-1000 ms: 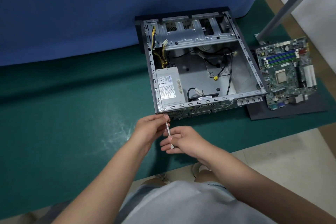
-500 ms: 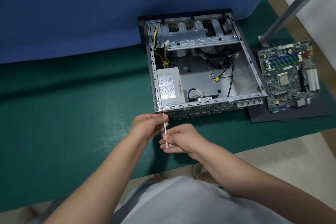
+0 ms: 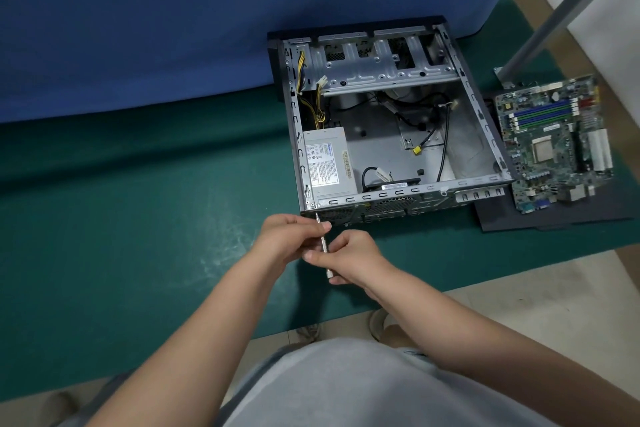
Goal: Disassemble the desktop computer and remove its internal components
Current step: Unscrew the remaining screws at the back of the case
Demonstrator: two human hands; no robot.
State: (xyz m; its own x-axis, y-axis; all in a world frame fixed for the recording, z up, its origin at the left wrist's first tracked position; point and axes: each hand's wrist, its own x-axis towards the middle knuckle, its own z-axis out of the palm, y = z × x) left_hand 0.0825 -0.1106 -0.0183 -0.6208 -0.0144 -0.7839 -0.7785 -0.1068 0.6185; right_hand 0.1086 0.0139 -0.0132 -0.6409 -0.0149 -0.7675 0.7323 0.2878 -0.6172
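Observation:
An open desktop case (image 3: 481, 104) lies on the green table, lid off. Inside it at the near left sits the grey power supply (image 3: 329, 163), with yellow cables (image 3: 318, 107) running back from it; black cables lie on the bare case floor. A thin silver screwdriver (image 3: 323, 243) points at the case's near left corner, its tip against the rear panel. My left hand (image 3: 291, 236) pinches the shaft near the tip. My right hand (image 3: 349, 258) grips the handle end just below.
The removed motherboard (image 3: 557, 146) rests on a dark panel (image 3: 554, 218) to the right of the case. A blue partition (image 3: 173, 17) stands behind the table. A grey metal pole (image 3: 561, 10) slants at the top right. The table's near edge runs just under my forearms.
Both hands stay on the screwdriver at the case's near left corner. My right hand's fingers have shifted slightly on the handle.

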